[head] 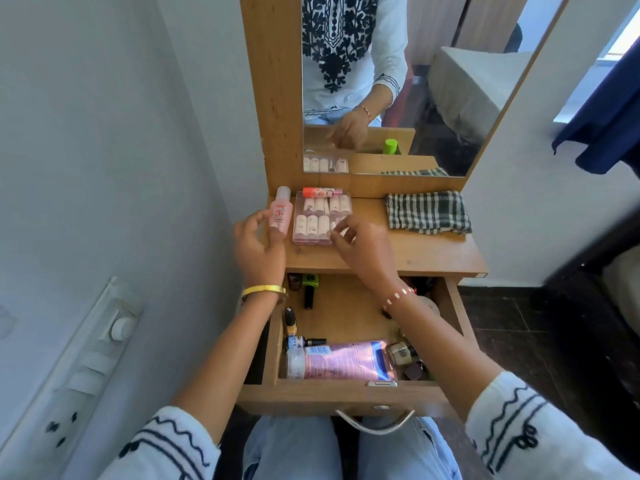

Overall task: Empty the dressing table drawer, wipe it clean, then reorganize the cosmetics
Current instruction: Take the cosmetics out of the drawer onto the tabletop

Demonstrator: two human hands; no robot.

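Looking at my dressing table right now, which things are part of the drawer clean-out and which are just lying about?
Part of the job:
open drawer
pink tube in the drawer
pink bottle at the left hand
clear case of small bottles at the right hand
orange-capped tube
checked cloth

Just lying about:
mirror
wall switch panel

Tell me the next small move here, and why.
Probably draw the right hand back from the clear case of small bottles and reach into the open drawer for the large pink tube. The case already rests on the tabletop, while the drawer holds several cosmetics, so emptying isn't finished.
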